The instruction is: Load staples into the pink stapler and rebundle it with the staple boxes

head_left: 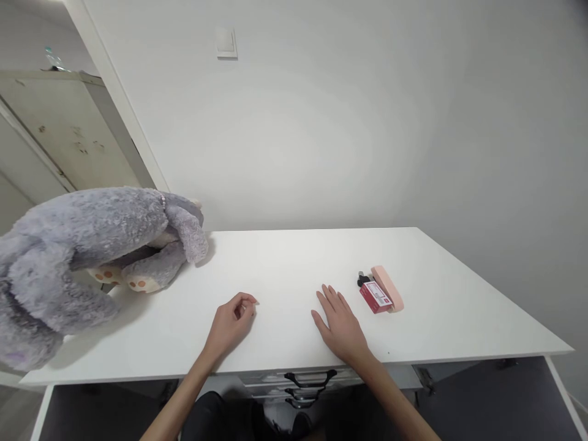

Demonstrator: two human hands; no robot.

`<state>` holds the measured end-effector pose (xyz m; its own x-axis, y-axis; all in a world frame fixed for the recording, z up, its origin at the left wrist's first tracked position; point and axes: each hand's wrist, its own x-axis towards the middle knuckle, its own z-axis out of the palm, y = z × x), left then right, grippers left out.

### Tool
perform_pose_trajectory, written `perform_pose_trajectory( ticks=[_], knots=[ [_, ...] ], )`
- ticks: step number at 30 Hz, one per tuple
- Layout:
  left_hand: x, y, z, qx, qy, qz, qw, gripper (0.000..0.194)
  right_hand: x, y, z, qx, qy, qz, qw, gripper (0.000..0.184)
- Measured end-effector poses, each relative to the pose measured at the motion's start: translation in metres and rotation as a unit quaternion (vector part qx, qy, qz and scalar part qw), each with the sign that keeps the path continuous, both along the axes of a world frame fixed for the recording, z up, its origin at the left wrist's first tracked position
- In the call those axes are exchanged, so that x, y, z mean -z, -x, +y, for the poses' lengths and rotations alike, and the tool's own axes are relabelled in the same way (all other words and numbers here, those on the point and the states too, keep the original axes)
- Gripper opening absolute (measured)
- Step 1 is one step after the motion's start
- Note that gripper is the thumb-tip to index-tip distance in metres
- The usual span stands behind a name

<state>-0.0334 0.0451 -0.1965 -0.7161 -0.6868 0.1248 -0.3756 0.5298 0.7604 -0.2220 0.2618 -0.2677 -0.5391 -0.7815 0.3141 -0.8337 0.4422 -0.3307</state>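
My left hand [233, 323] rests on its side on the white tabletop [285, 263]. Its fingers are curled in toward the thumb, with a small gap inside the curl and nothing visible in it. Palm down, my right hand [342, 327] lies flat on the same surface, fingers stretched out and holding nothing. Just right of it sits a small red and white box [375, 297]. Against the box's right side is a long pink case [388, 288] with rounded ends. A small black object with a grey tip [362, 279] lies behind the box; its kind is unclear.
A large grey plush toy [101, 226] slumps over the table's left end. Behind the table rises a white wall with a light switch [226, 44]. Drawers with black handles [310, 378] are below the front edge, and a cabinet [68, 122] stands beyond the doorway.
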Motion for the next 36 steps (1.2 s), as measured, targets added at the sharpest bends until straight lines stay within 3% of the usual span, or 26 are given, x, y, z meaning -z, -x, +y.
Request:
perform_pose_trajectory(
  ticks=[11,36],
  knots=[
    [0.002,-0.005,0.001,-0.009,0.004,-0.007,1.0,0.026,0.014,0.004,0.002,-0.01,0.079,0.009,0.997,0.047],
    [0.007,-0.006,-0.003,-0.002,-0.021,0.0,1.0,0.025,0.011,0.008,0.006,-0.019,0.15,-0.075,0.986,0.038]
  ],
)
